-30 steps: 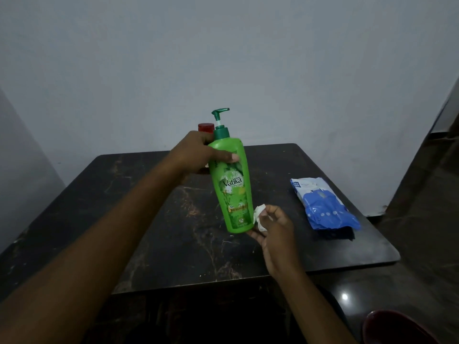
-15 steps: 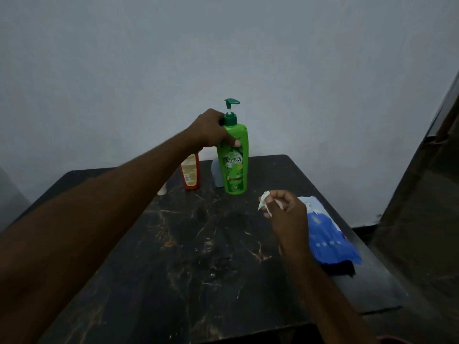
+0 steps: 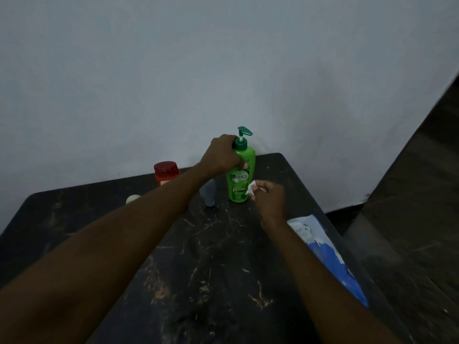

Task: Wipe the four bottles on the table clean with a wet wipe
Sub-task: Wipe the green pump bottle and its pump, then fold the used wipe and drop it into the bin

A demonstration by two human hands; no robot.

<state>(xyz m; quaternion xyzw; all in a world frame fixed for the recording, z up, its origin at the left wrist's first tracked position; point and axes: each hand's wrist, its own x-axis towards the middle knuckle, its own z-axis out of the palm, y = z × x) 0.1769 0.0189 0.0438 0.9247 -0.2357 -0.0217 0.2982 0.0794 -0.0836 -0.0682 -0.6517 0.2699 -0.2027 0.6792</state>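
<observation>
My left hand (image 3: 221, 155) grips the smooth, rigid green bottle (image 3: 240, 175) at its shoulder; my right hand (image 3: 269, 197) pinches the soft wet wipe (image 3: 250, 188).

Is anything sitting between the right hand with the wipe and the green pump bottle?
Nothing visible does. The right hand holds the wet wipe right against the lower side of the green pump bottle, which the left hand grips near the top. The small grey bottle stands on the bottle's other side.
</observation>
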